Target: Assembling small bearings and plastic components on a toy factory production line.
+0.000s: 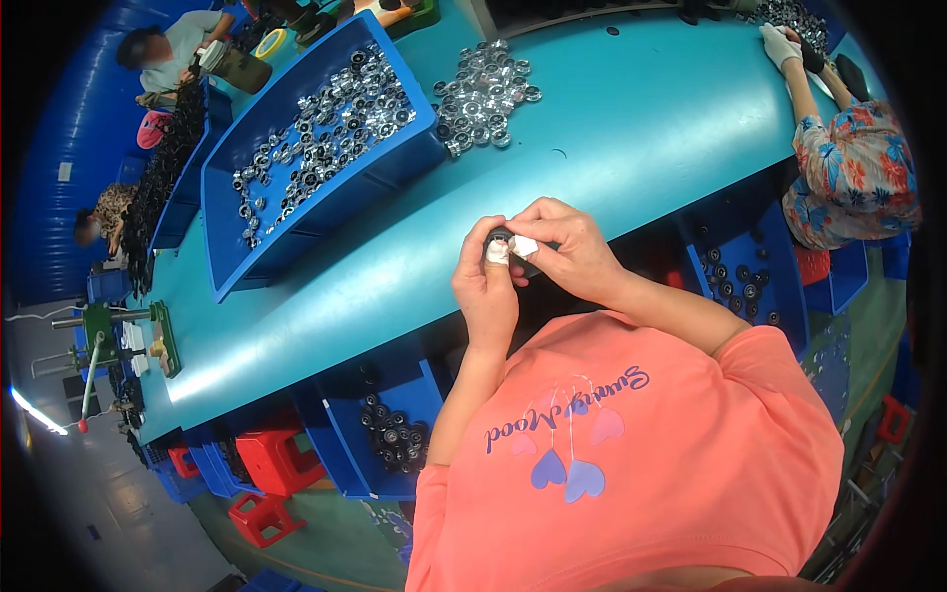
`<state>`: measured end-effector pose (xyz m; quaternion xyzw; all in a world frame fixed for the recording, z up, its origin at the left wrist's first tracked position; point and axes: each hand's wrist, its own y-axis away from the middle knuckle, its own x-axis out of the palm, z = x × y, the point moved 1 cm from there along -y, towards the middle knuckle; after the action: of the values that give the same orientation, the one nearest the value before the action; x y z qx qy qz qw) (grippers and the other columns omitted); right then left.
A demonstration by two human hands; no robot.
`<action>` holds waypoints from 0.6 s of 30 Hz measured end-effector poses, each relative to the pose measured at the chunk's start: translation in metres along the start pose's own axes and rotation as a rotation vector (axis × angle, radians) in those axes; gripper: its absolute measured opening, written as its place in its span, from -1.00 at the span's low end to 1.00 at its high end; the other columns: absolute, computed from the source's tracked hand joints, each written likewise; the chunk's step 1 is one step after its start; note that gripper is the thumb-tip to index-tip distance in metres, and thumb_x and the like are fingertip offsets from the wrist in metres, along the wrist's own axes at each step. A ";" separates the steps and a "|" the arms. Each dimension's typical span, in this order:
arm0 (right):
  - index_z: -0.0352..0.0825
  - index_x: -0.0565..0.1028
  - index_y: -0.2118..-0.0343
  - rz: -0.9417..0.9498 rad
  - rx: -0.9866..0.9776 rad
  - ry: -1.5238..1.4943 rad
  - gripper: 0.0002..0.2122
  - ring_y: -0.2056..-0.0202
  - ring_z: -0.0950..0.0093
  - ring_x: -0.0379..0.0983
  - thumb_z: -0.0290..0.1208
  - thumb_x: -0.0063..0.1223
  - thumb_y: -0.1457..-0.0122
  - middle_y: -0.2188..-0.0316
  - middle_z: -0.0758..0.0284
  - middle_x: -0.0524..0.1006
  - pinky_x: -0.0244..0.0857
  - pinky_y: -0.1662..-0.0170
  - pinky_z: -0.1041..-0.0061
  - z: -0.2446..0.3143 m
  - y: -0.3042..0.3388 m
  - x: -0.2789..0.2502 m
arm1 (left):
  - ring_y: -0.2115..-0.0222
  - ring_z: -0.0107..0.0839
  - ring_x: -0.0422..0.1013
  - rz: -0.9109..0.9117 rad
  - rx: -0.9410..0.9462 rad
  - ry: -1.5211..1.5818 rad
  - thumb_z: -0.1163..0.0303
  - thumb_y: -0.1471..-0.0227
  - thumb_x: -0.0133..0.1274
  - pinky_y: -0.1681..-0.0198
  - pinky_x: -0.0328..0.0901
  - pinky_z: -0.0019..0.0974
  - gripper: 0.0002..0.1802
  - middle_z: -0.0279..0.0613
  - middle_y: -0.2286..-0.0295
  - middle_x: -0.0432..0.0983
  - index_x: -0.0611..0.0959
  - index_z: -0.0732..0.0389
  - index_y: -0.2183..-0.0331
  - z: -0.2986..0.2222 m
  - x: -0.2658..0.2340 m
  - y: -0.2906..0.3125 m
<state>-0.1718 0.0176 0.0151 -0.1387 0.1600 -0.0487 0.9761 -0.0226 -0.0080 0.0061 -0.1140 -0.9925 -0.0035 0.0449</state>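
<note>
Above the near edge of the teal table, my left hand (484,288) and my right hand (575,255) meet, fingers closed around a small black round part (500,235). Most of that part is hidden by my fingers, so its exact kind cannot be made out. White wraps cover both thumb tips, which press in at the part. Nearest to my hands on the tabletop is a loose pile of shiny silver-and-black round parts (483,99). Left of that pile stands a large blue bin (326,219) holding many similar parts.
Below the table edge, one blue bin (340,434) with black round parts sits to the left, another (784,286) to the right. A green hand press (163,335) stands at the table's left end. A gloved co-worker (848,168) works at far right. Red stools (276,462) stand lower left.
</note>
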 end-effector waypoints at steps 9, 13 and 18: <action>-0.42 0.61 0.04 0.043 0.402 -0.578 -0.74 0.32 0.59 0.50 -0.53 0.10 -0.22 0.24 0.32 0.56 0.45 0.26 0.56 -0.009 -0.018 0.001 | 0.28 -0.52 0.45 0.229 -0.022 0.162 0.46 -0.18 0.13 0.32 0.43 -0.44 -0.33 -0.28 0.14 0.46 0.30 0.16 -0.27 -0.004 -0.010 -0.009; -0.44 0.58 0.05 0.104 0.466 -0.571 -0.72 0.32 0.61 0.50 -0.50 0.16 -0.18 0.34 0.37 0.55 0.44 0.25 0.58 -0.008 -0.020 0.001 | 0.23 -0.52 0.47 0.210 -0.050 0.022 0.49 -0.13 0.18 0.31 0.41 -0.46 -0.30 -0.27 0.12 0.49 0.32 0.15 -0.27 -0.010 -0.012 -0.007; -0.44 0.57 0.15 0.111 0.474 -0.543 -0.75 0.37 0.64 0.47 -0.48 0.23 -0.10 0.39 0.38 0.56 0.41 0.33 0.62 -0.010 -0.022 0.005 | 0.25 -0.55 0.47 0.184 0.067 -0.184 0.57 -0.07 0.18 0.33 0.39 -0.51 -0.32 -0.24 0.16 0.54 0.41 0.17 -0.23 -0.005 -0.012 -0.006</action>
<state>-0.1712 -0.0066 0.0102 0.0926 -0.1133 0.0074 0.9892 -0.0117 -0.0166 0.0097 -0.2027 -0.9773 0.0445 -0.0423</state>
